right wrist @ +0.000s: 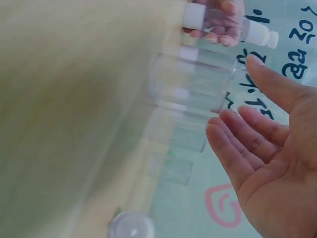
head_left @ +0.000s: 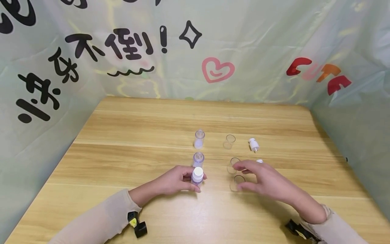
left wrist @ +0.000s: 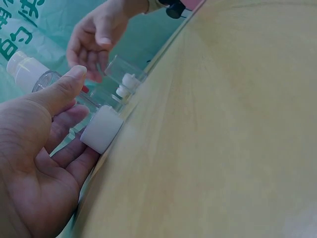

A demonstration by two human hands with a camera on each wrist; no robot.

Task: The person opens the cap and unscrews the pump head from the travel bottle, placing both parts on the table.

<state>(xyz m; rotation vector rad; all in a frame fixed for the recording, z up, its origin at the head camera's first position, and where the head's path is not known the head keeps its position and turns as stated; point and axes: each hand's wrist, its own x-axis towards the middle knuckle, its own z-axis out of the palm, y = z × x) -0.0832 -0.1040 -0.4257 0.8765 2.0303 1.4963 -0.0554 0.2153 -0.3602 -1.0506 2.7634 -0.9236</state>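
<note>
My left hand (head_left: 175, 182) grips a small clear pump bottle (head_left: 197, 174) with a white top and a white base. The left wrist view shows the thumb along one side of this bottle (left wrist: 102, 130) and fingers on the other; its base is at the tabletop. My right hand (head_left: 269, 179) is beside the nearest clear cylindrical cap (head_left: 239, 183), thumb and fingers spread apart. In the right wrist view, a gap separates that hand (right wrist: 270, 153) from the clear cap (right wrist: 190, 84), and its palm holds nothing.
Two clear bottles without pump tops, a nearer one (head_left: 198, 159) and a farther one (head_left: 199, 139), stand behind the held one. More clear caps (head_left: 230, 139) form a row to their right. A white pump head (head_left: 253, 145) lies farther right; another (head_left: 259, 161) is partly hidden by my right hand.
</note>
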